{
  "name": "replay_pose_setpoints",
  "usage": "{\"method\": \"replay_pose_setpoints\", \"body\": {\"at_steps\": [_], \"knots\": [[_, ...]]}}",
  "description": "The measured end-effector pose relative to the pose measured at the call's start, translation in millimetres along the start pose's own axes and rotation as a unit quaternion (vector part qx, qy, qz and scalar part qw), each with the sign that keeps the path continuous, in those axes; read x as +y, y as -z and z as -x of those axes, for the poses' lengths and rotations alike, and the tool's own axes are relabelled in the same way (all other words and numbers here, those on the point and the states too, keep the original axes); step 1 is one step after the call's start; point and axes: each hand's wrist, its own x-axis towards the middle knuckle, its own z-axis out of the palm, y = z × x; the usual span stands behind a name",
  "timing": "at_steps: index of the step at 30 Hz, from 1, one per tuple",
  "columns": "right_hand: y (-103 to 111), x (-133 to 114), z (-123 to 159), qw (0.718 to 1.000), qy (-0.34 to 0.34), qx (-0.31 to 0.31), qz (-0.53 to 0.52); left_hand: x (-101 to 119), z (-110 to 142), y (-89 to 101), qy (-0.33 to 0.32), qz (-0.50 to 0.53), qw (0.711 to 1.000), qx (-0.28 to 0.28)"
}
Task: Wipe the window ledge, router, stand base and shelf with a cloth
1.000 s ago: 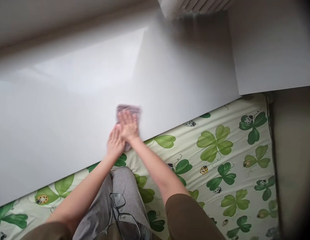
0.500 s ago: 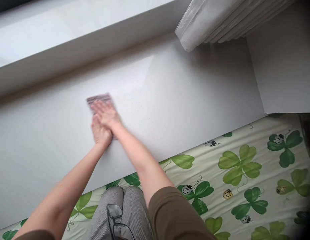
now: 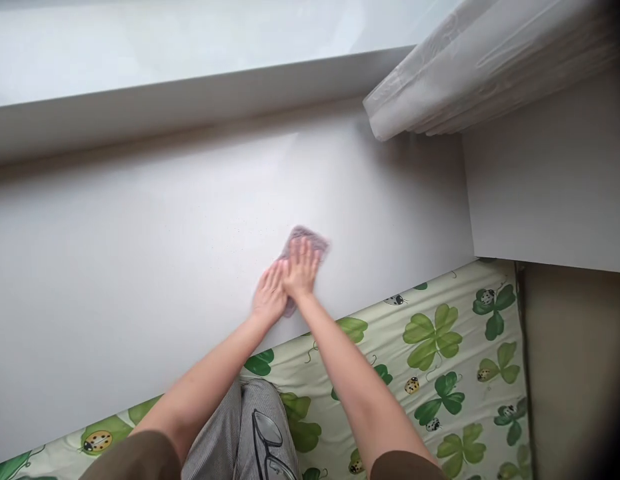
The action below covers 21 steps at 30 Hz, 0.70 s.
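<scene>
A greyish-mauve cloth (image 3: 296,233) lies flat on the white windowsill (image 3: 140,280), slightly blurred by motion. My right hand (image 3: 301,268) presses on it with fingers stretched out. Just left of it, my left hand (image 3: 270,292) lies flat, its fingers extended and touching the right hand and the cloth's left edge. Most of the cloth's middle is covered by the hands. Small dark specks are scattered on the sill to the left of the cloth.
A gathered white curtain (image 3: 430,93) hangs over the sill's far right. A pale side wall (image 3: 545,193) bounds the right end. Below the front edge hangs clover-and-ladybird fabric (image 3: 385,327). Eyeglasses (image 3: 268,428) appear at the bottom, above striped trousers (image 3: 215,427).
Both hands have slid the cloth to the right along the sill, and a little nearer the front edge. The camera view has turned and shifted too.
</scene>
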Motion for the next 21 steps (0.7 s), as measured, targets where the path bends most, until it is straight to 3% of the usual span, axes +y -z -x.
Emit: {"method": "replay_pose_setpoints", "body": {"at_steps": [2, 4, 6, 9, 12, 16, 21], "knots": [[-8, -58, 11, 0.992, 0.108, -0.056, -0.039, -36, 46, 16.5, 0.108, 0.004, 0.994, -0.005], [-12, -117, 7, 0.969, 0.212, -0.095, -0.080, -71, 74, 39.2, 0.208, 0.006, 0.978, -0.001], [-12, -169, -12, 0.948, 0.282, -0.107, -0.103, -103, 79, 65.9, 0.281, 0.003, 0.959, 0.025], [0, -227, -57, 0.930, 0.340, -0.095, -0.100, -140, 51, 107.1, 0.328, -0.002, 0.941, 0.088], [18, -257, -110, 0.924, 0.370, -0.065, -0.071, -163, 3, 140.3, 0.334, 0.002, 0.932, 0.141], [34, -273, -171, 0.918, 0.391, -0.043, -0.043, -182, -54, 166.5, 0.338, 0.000, 0.924, 0.177], [38, -292, -214, 0.900, 0.433, -0.035, -0.036, -198, -81, 184.8, 0.339, -0.037, 0.914, 0.218]]}}
